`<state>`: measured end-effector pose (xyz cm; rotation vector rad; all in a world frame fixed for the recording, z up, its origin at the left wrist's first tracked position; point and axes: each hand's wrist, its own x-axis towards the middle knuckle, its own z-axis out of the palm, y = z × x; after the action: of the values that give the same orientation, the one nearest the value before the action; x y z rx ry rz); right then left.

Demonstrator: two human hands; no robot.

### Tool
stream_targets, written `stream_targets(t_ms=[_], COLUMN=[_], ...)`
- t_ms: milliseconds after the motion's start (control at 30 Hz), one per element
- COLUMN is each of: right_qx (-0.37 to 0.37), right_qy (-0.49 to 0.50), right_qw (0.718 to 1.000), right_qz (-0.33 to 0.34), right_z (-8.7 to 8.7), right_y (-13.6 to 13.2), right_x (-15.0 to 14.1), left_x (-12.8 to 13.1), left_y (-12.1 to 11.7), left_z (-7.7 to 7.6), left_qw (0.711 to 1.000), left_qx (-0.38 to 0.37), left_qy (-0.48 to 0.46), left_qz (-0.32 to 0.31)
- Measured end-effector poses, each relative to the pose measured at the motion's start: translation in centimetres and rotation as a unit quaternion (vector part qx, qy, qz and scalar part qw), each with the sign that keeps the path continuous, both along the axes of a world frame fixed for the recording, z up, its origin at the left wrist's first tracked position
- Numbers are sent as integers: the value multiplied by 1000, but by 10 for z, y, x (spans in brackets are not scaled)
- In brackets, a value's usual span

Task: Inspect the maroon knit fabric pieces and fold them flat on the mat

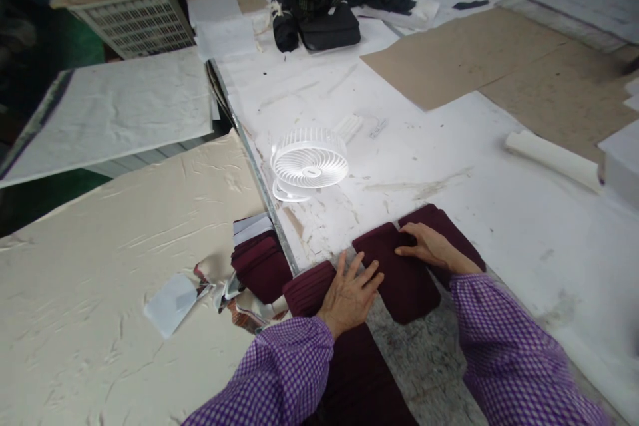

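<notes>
My left hand [350, 294] lies open with spread fingers, its fingertips on the left edge of a maroon fabric piece [399, 279]. With bent fingers and thumb, my right hand [430, 246] grips that same piece near its upper right side. Another maroon piece [449, 233] lies partly under my right hand and wrist. Beneath my left hand and forearm are a pleated maroon stack [309, 286] and a longer maroon length [364, 379]. A grey speckled surface [419, 353] shows between my arms.
A white clip fan [310, 163] stands ahead on the white-covered table [379, 166]. Left of the metal edge [269, 206] lie folded maroon pieces [262, 263], patterned scraps [249, 313] and a pale card [172, 303]. Dark cloth bundles [329, 26] sit farther back; a paper roll [554, 160] is at right.
</notes>
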<state>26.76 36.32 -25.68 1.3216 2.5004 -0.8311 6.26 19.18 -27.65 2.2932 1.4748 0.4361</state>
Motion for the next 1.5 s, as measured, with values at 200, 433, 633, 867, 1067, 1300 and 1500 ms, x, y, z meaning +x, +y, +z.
stream_targets(t_ms=[200,433,633,867,1067,1300,1500], right_qx=[-24,9,7,12,13,17,78], right_qy=[15,-39,-94,-100,-123,-166,-194], right_qw=[995,988,984,986,980,968,948], right_qz=[-92,-149,-150,-136,-156,-190,-239], right_z=[3,-3,-1,7,7,9,22], right_y=[-27,-34,-28,-30,-29,-27,-43], right_x=[25,14,8,4,-1,-11,-23], left_x=[0,1,2,1,2,2,3], left_y=[-1,-1,-2,-2,-2,-1,-1], left_z=[0,2,1,0,1,2,4], left_qw=[1000,1000,1000,1000,999,1000,999], left_qx=[6,16,19,19,16,18,26], left_qy=[2,13,19,25,27,26,29], left_qz=[2,2,-1,-5,-9,-4,20])
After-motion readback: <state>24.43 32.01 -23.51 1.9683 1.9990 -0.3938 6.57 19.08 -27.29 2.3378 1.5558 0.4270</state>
